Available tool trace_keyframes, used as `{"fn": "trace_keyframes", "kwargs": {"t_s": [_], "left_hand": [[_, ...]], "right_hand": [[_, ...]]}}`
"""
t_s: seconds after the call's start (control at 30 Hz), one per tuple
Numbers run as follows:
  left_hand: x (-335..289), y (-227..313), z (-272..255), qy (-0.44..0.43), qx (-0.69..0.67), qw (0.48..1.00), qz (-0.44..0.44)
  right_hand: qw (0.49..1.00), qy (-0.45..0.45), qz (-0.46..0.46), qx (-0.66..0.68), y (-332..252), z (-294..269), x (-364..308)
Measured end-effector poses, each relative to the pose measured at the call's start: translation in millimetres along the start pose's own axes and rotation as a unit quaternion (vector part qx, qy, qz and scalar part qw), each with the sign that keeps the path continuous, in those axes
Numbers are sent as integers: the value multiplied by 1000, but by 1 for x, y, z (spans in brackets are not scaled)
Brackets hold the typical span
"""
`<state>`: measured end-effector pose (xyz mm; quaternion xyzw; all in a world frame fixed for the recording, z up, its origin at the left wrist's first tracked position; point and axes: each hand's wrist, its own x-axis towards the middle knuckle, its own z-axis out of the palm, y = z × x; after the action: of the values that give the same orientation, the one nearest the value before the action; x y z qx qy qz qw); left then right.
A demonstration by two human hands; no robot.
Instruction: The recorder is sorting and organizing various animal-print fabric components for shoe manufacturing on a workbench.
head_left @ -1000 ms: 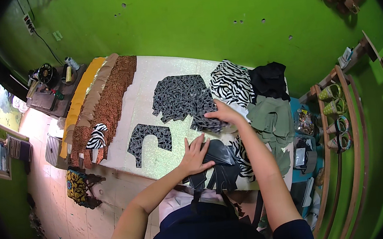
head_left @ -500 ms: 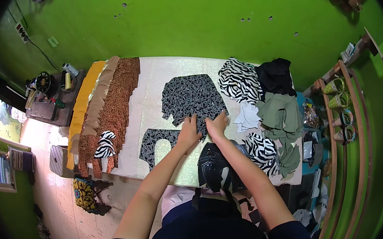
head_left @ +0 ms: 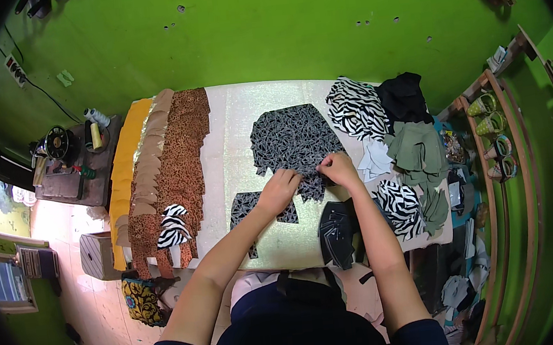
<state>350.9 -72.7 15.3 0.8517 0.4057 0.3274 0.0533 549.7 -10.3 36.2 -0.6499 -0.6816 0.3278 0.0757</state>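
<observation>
A spread of overlapping black-and-grey patterned fabric pieces [head_left: 294,134] lies on the table in front of me. At its lower edge my left hand [head_left: 282,190] has its fingers curled down on a patterned piece. My right hand [head_left: 339,169], slightly raised, pinches the edge of the same small piece with thumb and forefinger. A cut-out piece of the same pattern [head_left: 243,209] lies by my left wrist, partly under it. Beside my right forearm sits a stack of shiny black pieces [head_left: 337,236].
Rows of leopard-print [head_left: 187,134], tan [head_left: 150,155] and yellow pieces [head_left: 124,164] cover the table's left side. Zebra-print [head_left: 356,110], black [head_left: 402,97], white [head_left: 375,156] and olive pieces [head_left: 415,149] lie right. A wooden rack with sandals [head_left: 493,125] stands farther right.
My right hand has risen from lying on the fabric to a pinch at its edge. My left fingers have curled in. The whole view has shifted a little.
</observation>
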Motion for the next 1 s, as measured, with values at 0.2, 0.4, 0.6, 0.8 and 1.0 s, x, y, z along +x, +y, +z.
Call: {"fn": "trace_keyframes", "kwargs": {"t_s": [0.2, 0.4, 0.6, 0.8, 1.0], "left_hand": [[-2, -7, -17, 22, -6, 999, 37], [-11, -8, -4, -26, 0, 998, 61], [11, 7, -20, -48, -82, 995, 7], [-18, -36, -51, -47, -298, 899, -319], [-72, -62, -65, -180, -184, 861, -438]], "right_hand": [[998, -26, 60, 25, -15, 7, 0], [974, 51, 42, 217, 3, 9, -2], [944, 227, -92, 220, -6, -11, -20], [947, -2, -42, 317, -52, 36, -37], [974, -23, -97, 204, -57, 95, -32]]}}
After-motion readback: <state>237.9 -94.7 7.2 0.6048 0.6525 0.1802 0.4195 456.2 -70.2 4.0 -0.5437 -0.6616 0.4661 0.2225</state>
